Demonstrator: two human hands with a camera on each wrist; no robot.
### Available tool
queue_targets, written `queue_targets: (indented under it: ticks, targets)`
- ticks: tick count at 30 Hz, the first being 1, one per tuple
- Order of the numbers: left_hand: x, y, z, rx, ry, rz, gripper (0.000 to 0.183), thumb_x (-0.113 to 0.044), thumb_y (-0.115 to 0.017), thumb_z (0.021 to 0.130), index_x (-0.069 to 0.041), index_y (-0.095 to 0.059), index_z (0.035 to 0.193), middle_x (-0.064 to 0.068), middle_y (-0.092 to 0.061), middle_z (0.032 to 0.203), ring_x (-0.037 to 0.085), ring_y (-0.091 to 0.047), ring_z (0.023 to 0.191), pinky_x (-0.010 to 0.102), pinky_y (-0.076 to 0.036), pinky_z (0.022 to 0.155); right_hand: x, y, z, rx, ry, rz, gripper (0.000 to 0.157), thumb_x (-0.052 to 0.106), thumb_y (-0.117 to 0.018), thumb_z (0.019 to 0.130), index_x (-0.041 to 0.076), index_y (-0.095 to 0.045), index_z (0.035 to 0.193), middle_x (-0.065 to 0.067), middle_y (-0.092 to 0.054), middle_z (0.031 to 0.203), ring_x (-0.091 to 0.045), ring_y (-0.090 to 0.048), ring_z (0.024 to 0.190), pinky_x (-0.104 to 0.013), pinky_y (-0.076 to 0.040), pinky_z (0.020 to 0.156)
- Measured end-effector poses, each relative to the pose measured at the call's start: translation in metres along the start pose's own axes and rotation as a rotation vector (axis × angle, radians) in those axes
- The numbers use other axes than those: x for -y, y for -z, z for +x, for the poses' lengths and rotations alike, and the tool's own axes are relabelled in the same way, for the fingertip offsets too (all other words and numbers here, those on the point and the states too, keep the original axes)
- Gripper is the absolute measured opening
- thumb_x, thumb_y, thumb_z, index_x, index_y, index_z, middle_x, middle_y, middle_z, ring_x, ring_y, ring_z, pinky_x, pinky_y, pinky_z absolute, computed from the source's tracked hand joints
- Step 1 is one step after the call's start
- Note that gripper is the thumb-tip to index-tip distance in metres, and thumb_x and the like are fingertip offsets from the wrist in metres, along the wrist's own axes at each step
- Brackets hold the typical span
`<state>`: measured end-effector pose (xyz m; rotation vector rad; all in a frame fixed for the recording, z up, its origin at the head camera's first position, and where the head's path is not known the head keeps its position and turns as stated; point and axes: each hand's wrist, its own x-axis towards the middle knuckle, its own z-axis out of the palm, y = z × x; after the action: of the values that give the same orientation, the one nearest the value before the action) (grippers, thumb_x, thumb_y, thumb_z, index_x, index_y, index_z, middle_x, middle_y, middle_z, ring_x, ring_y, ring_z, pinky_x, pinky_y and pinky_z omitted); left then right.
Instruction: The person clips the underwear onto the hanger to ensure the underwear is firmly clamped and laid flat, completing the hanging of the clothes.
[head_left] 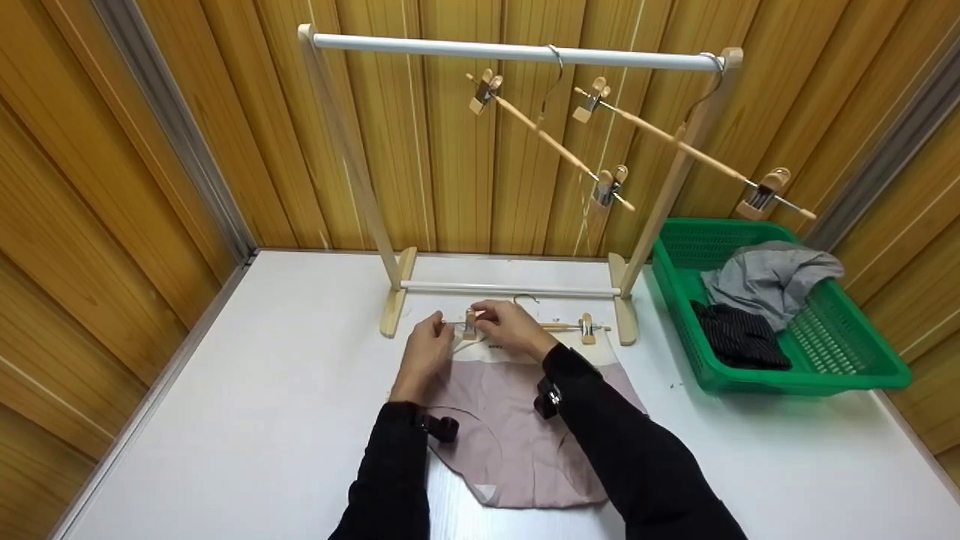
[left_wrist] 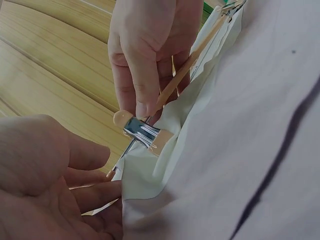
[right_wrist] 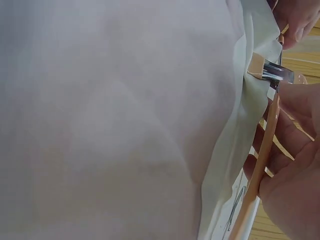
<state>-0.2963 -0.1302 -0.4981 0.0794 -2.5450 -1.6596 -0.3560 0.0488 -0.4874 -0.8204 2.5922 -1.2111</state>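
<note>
Head view alone takes in the whole rack (head_left: 517, 51), the green basket (head_left: 799, 381) at right and, on the tabletop (head_left: 262, 390), the full length of a mauve garment (head_left: 491, 397). Left wrist view, closer, shows the right hand (left_wrist: 150, 40) pinching a hanger (left_wrist: 177, 82) beside its clip (left_wrist: 142, 132), which sits on the cream waistband (left_wrist: 140, 182); the left hand (left_wrist: 45, 175), thumb apart from fingers, touches the garment's corner.

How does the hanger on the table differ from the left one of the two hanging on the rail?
The table hanger lies low, at the pink garment's cream waistband; the hanging hanger is hooked over the white rail.
The table hanger has a clip on cloth; the hanging hanger carries none.
The right hand holds the table hanger; no hand touches the hanging hanger.
Both have wooden rods, two clips and metal hooks.
</note>
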Motion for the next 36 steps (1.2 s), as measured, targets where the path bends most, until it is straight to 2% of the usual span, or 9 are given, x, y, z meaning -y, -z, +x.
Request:
queue_targets:
  ticks: [5, 8, 14, 19, 23, 26, 31, 36]
  targets:
    - [0.002, 0.0, 0.0, -0.008, -0.015, 0.023, 0.042, -0.01, -0.054, 0.102, 0.014, -0.052, 0.137, 0.026, -0.066, 0.121, 0.036, -0.061, 0.117, 0.048, -0.045, 0.104, 0.0, -0.001, 0.0, -0.006, 0.002, -0.008, 0.037, -0.001, -0.055, 0.101, -0.008, -0.056, 0.137, -0.022, -0.068, 0.122, -0.033, -0.066, 0.113, -0.041, -0.051, 0.099]
    - [0.003, 0.0, -0.001, -0.012, -0.02, 0.034, 0.041, -0.009, -0.054, 0.102, 0.014, -0.053, 0.136, 0.028, -0.064, 0.126, 0.037, -0.059, 0.122, 0.049, -0.044, 0.105, 0.0, -0.002, 0.001, -0.003, 0.005, -0.02, 0.037, -0.005, -0.052, 0.101, -0.008, -0.056, 0.137, -0.023, -0.067, 0.123, -0.034, -0.065, 0.115, -0.042, -0.05, 0.1]
    - [0.005, -0.001, -0.001, -0.004, -0.024, 0.057, 0.05, -0.01, -0.051, 0.103, 0.017, -0.042, 0.144, 0.032, -0.048, 0.144, 0.039, -0.043, 0.138, 0.048, -0.034, 0.114, 0.002, -0.004, 0.001, 0.005, -0.012, -0.05, 0.04, -0.006, -0.048, 0.101, -0.007, -0.054, 0.141, -0.023, -0.065, 0.128, -0.034, -0.062, 0.12, -0.043, -0.047, 0.105]
    - [0.004, -0.001, -0.003, 0.018, -0.018, 0.085, 0.053, -0.012, -0.049, 0.103, 0.016, -0.038, 0.146, 0.032, -0.043, 0.148, 0.04, -0.039, 0.141, 0.048, -0.031, 0.116, 0.001, -0.007, -0.001, 0.021, -0.024, -0.086, 0.043, -0.005, -0.047, 0.102, -0.005, -0.05, 0.144, -0.021, -0.058, 0.139, -0.035, -0.054, 0.131, -0.044, -0.04, 0.111]
    - [0.003, -0.001, -0.006, 0.052, -0.005, 0.081, 0.054, -0.012, -0.047, 0.103, 0.017, -0.035, 0.147, 0.033, -0.038, 0.151, 0.043, -0.032, 0.145, 0.048, -0.024, 0.119, -0.001, -0.009, -0.002, 0.048, -0.031, -0.065, 0.059, -0.018, -0.044, 0.09, -0.006, -0.044, 0.148, -0.018, -0.057, 0.142, -0.033, -0.05, 0.134, -0.043, -0.036, 0.113]
    - [0.003, -0.002, -0.006, 0.069, 0.008, 0.069, 0.054, -0.012, -0.047, 0.104, 0.016, -0.034, 0.148, 0.033, -0.035, 0.153, 0.043, -0.027, 0.147, 0.048, -0.019, 0.121, -0.003, -0.01, -0.003, 0.037, -0.013, -0.07, 0.068, -0.023, -0.042, 0.083, -0.007, -0.044, 0.148, -0.018, -0.059, 0.139, -0.032, -0.052, 0.132, -0.043, -0.038, 0.112]
    - [0.002, -0.002, -0.006, 0.077, 0.0, 0.063, 0.051, -0.011, -0.048, 0.103, 0.017, -0.04, 0.144, 0.034, -0.037, 0.152, 0.043, -0.03, 0.146, 0.05, -0.021, 0.12, -0.005, -0.01, -0.002, 0.006, 0.008, -0.149, 0.06, -0.02, -0.045, 0.088, -0.006, -0.048, 0.146, -0.019, -0.059, 0.139, -0.033, -0.052, 0.132, -0.043, -0.039, 0.111]
    - [-0.001, 0.0, -0.004, 0.082, 0.016, 0.097, 0.055, -0.014, -0.048, 0.104, 0.015, -0.036, 0.148, 0.034, -0.036, 0.153, 0.043, -0.029, 0.146, 0.049, -0.021, 0.12, -0.003, -0.005, -0.002, -0.011, -0.002, -0.104, 0.057, -0.018, -0.048, 0.09, -0.006, -0.048, 0.146, -0.02, -0.056, 0.142, -0.033, -0.058, 0.126, -0.042, -0.044, 0.107]
